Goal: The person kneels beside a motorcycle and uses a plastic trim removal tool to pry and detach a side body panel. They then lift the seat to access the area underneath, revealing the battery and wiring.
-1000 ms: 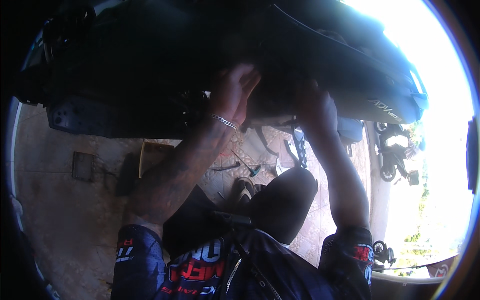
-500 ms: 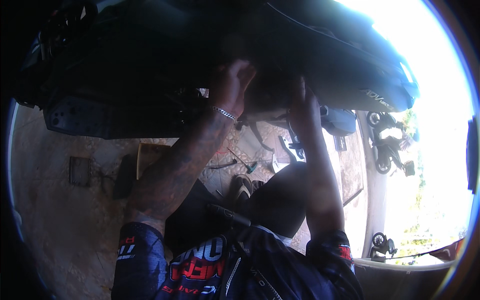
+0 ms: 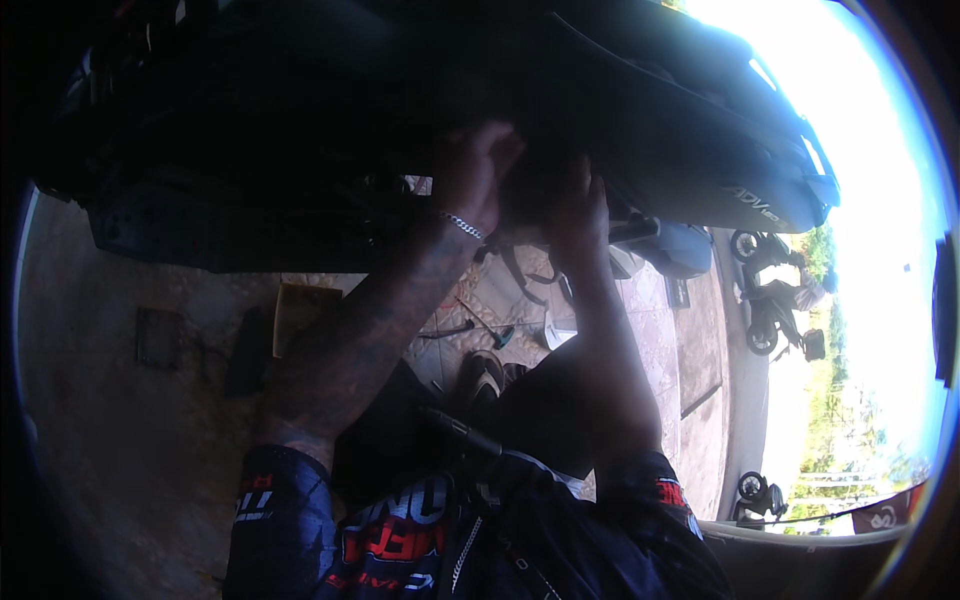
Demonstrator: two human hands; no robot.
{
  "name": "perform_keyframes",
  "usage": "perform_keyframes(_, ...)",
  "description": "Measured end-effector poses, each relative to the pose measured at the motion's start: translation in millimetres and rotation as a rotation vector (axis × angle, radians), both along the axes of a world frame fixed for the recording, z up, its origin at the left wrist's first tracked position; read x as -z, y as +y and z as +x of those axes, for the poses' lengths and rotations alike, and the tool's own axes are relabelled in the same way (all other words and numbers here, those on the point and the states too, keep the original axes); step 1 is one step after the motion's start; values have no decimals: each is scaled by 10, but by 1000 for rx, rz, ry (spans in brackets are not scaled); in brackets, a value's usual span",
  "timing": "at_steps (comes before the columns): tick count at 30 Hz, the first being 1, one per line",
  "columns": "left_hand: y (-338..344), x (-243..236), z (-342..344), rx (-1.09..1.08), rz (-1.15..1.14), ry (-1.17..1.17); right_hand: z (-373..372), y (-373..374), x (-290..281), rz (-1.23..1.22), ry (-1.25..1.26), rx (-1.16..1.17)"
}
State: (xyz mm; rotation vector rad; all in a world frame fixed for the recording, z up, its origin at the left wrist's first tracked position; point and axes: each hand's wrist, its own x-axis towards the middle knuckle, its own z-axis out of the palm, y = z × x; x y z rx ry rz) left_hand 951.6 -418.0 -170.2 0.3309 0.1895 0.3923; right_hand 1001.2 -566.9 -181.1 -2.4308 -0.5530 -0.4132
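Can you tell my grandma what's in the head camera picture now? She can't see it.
A person's left hand and right hand reach to a dark scooter's side, but it's too shadowy to tell what they touch. A silver bracelet circles the left wrist. Below, a green-handled tool lies on the tiled floor.

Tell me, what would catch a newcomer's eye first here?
A dark vehicle body looms across the top, with the left hand and right hand up at its shadowed side. A silver bracelet gleams just below the left hand. Toward the bright right side stands a motorcycle.
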Motion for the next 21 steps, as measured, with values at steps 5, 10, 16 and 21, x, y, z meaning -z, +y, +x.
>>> perform_keyframes(5,-35,-23,0,-9,-54,33,84,-91,-388,-309,22,-86)
perform_keyframes(10,-47,-15,14,-3,14,47,91,-51,-670,-650,-95,-136)
perform_keyframes(16,-54,65,86,-25,24,22,117,-60,-1057,-1212,-166,-350)
perform_keyframes(21,-52,57,79,-27,32,15,-94,55,-611,-534,-168,-40)
